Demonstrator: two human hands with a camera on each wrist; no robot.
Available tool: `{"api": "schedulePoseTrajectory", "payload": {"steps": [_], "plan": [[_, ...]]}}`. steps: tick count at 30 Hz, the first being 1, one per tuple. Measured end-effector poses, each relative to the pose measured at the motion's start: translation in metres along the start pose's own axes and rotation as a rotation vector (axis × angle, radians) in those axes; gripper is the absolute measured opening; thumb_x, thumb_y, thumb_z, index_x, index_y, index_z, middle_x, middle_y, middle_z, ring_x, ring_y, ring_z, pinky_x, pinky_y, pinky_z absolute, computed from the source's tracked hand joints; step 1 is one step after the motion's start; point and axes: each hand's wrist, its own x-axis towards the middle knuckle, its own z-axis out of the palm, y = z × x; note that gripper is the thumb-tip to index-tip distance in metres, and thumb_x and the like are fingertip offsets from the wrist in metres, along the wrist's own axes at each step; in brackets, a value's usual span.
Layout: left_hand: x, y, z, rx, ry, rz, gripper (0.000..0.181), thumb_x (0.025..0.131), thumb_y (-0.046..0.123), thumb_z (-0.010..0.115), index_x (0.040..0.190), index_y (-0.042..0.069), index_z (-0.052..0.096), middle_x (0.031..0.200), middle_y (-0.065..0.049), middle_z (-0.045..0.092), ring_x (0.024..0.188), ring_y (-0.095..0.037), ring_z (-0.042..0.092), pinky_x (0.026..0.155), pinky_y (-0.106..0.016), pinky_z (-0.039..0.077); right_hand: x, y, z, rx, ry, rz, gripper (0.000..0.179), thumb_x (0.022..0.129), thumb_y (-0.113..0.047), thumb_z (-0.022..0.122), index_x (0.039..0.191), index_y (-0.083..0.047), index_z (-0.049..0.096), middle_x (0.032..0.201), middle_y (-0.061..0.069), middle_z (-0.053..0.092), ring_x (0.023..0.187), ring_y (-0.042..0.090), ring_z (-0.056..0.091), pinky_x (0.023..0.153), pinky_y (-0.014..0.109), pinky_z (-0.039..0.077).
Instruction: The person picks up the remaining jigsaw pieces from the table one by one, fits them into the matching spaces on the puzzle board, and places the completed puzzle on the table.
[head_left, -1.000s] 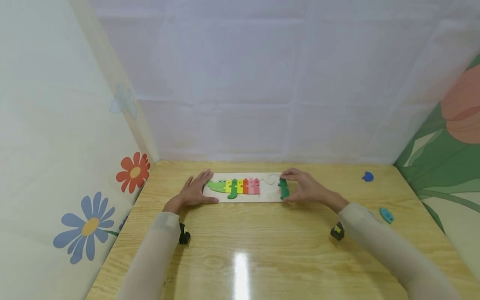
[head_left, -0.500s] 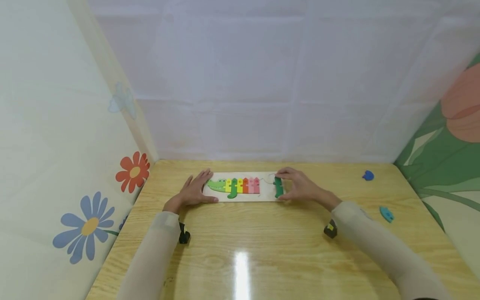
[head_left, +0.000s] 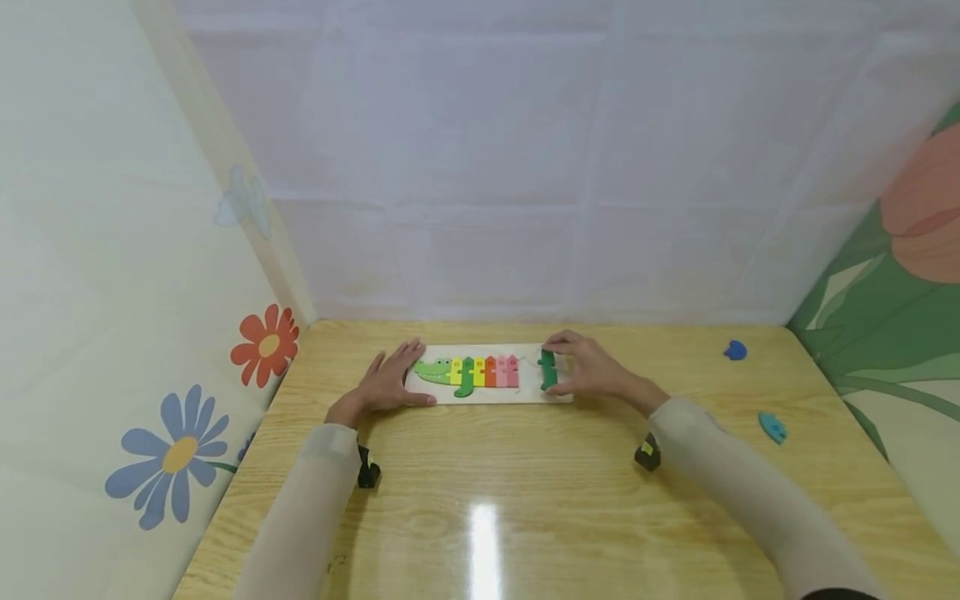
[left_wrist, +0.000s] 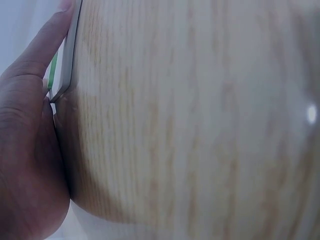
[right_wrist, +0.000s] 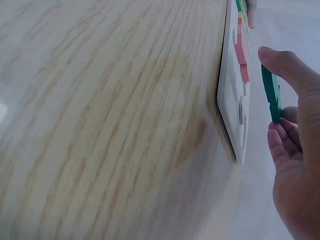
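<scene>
A pale wooden puzzle board lies flat on the table, with a crocodile built up from its left side. The green head stands first, then yellow, green, orange and pink pieces. My left hand holds the board's left end, thumb along the front edge and fingers at the back edge. My right hand pinches a dark green puzzle piece between thumb and fingertips, above the board's bare right part. A gap shows between piece and board in the right wrist view.
On the right of the wooden table lie a dark blue puzzle piece and, nearer, a light blue puzzle piece. A white cloth wall rises behind the table, with flower-printed cloth at both sides.
My right hand has moved left with the dark green puzzle piece, from the board's right end to over its bare part. The left hand and the board stay in place.
</scene>
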Motion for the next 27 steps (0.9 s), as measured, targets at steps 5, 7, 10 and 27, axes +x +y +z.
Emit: {"api": "schedulePoseTrajectory", "payload": {"steps": [5,7,10,27], "plan": [[-0.002,0.005,-0.003,-0.006,-0.006,-0.021,0.122,0.084,0.066,0.08,0.17,0.006,0.018,0.178,-0.016,0.008,0.165,-0.037,0.002,0.127,-0.064,-0.007,0.004,0.0,0.002,0.016,0.004,-0.027,0.084,0.078,-0.031,0.097,0.141,0.011,0.061,0.138,0.02,0.063,0.128,0.038,0.06,0.11,0.055,0.05],[-0.002,0.006,-0.004,0.0,-0.01,-0.029,0.12,0.085,0.065,0.08,0.17,0.007,0.017,0.178,-0.014,0.008,0.165,-0.036,0.002,0.128,-0.063,-0.007,0.005,-0.001,0.003,0.025,0.001,-0.024,0.084,0.078,-0.03,0.097,0.142,0.011,0.061,0.138,0.02,0.063,0.129,0.038,0.06,0.11,0.055,0.05],[-0.003,0.006,-0.004,-0.001,-0.007,-0.026,0.119,0.086,0.063,0.08,0.17,0.007,0.018,0.178,-0.015,0.009,0.165,-0.037,0.002,0.127,-0.063,-0.007,0.007,-0.002,0.003,0.042,-0.004,-0.008,0.085,0.078,-0.03,0.097,0.142,0.01,0.06,0.139,0.02,0.062,0.13,0.038,0.059,0.111,0.054,0.05],[-0.004,0.007,-0.005,-0.007,-0.003,-0.024,0.119,0.086,0.062,0.081,0.17,0.007,0.018,0.178,-0.015,0.009,0.165,-0.037,0.002,0.127,-0.063,-0.007,0.018,-0.005,0.013,0.049,-0.017,-0.006,0.087,0.077,-0.032,0.098,0.143,0.01,0.06,0.14,0.019,0.062,0.131,0.037,0.059,0.111,0.053,0.049]]}}
